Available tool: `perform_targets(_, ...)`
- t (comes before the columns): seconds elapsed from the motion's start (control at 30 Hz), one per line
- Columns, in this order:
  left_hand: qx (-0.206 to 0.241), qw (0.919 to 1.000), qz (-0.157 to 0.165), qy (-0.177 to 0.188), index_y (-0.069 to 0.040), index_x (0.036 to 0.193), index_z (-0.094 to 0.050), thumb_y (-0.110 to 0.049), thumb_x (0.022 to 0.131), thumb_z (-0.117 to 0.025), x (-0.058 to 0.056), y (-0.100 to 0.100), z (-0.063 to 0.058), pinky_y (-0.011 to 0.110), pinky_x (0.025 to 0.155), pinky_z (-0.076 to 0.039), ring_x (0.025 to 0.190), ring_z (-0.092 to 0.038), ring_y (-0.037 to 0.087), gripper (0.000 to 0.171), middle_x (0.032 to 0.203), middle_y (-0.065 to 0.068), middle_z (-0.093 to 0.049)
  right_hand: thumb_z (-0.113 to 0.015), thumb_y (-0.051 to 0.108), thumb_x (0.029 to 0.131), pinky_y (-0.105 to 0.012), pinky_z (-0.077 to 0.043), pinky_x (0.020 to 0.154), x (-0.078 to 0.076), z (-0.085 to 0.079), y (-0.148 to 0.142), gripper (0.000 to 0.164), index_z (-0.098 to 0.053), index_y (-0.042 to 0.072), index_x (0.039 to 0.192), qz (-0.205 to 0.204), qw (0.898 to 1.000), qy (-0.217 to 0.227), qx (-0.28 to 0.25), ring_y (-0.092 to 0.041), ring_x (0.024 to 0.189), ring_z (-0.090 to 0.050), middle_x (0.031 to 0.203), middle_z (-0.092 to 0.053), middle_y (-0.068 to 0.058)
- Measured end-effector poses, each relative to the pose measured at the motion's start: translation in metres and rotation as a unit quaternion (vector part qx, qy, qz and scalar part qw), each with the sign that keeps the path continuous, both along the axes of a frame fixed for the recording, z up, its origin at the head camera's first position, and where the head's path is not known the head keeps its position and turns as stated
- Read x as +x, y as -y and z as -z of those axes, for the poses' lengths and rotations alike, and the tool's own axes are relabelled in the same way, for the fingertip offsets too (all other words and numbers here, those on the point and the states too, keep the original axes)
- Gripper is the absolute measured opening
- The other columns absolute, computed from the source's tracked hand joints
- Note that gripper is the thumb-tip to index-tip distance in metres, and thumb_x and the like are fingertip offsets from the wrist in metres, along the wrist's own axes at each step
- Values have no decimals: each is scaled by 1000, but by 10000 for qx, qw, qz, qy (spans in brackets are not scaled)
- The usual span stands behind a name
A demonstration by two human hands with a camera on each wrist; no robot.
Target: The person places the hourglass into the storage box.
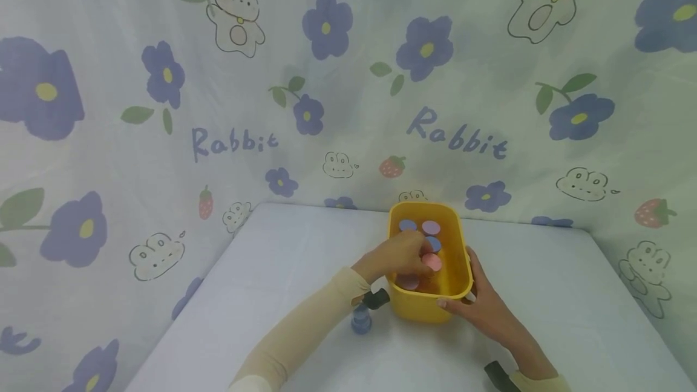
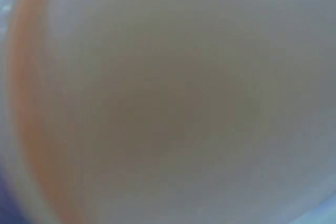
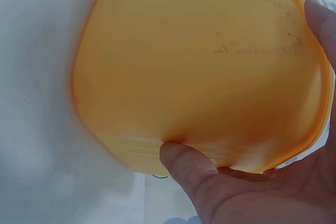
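Observation:
A yellow plastic bin (image 1: 426, 307) stands on the white table, with several round discs in blue, pink and lilac showing inside it. My left hand (image 1: 405, 253) reaches over the bin's left rim, its finger and thumb closed about a pink disc (image 1: 432, 262). A blue disc (image 1: 433, 244) lies just beyond those fingers. At the bin's right side my right hand (image 1: 487, 313) grips the wall, thumb at the front rim. In the right wrist view, one of its fingertips (image 3: 176, 153) presses against the bin's outer wall (image 3: 189, 66). The left wrist view is a close blur.
A small translucent blue piece (image 1: 361, 321) with a narrow middle stands on the table (image 1: 305, 247), left of the bin and beside the left wrist's black camera (image 1: 376, 299). Behind the table hangs a curtain (image 1: 348, 77) printed with flowers and rabbits.

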State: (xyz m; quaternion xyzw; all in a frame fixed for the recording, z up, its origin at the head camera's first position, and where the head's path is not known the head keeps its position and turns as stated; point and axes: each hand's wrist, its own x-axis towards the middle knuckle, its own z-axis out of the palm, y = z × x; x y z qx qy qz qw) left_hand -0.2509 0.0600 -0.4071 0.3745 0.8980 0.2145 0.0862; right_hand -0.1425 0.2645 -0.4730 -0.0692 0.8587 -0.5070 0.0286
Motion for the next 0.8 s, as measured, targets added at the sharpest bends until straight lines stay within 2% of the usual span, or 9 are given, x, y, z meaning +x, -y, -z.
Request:
perform_targets(0.13,227,9992,-268,211,-14,99,-76,-34,88,-81,0,10,-9,16,64,-51,70,-60,6,23,77,-8,-66,-79,42,90,-62,-42,114,-1,0,-1,120,13,30,165,-34,10000,-5,-43,-48,153,-29,175,-4,-18)
perform_targets(0.23,532,9983,-228,-22,-14,109,-77,-36,89,-80,-2,23,-15,18,77,-56,84,-66,8,30,92,-7,-73,-80,43,89,-62,-42,114,-1,0,0,121,14,30,165,-21,10000,33,-46,-49,154,-28,175,-4,-18)
perform_targets(0.37,1020,9943,-156,-259,-14,110,-76,-37,92,-76,-1,46,-24,24,85,-59,96,-69,16,29,105,1,-77,-81,43,88,-63,-42,114,-2,0,1,122,13,29,165,-1,10000,58,-53,-48,153,-29,175,-5,-17)
perform_targets(0.53,1564,9862,-548,3,-11,124,-73,-41,92,-77,8,76,-31,36,98,-60,113,-69,21,44,123,7,-75,-81,44,87,-62,-44,113,-2,-1,2,122,12,29,165,41,9999,89,-48,-47,153,-30,175,-7,-16)
perform_targets(0.67,1778,9805,-837,44,-10,126,-73,-42,92,-77,16,97,-28,41,97,-61,111,-69,19,47,122,6,-75,-81,44,87,-61,-45,113,-3,-1,2,122,12,29,165,55,9999,82,-35,-46,153,-29,175,-7,-16)
perform_targets(0.8,1896,9777,-904,-15,-13,124,-73,-39,93,-76,26,115,-17,38,96,-62,109,-71,18,40,119,3,-76,-81,45,87,-62,-45,112,-4,0,2,122,12,30,165,46,10000,31,4,-46,153,-29,175,-7,-16)
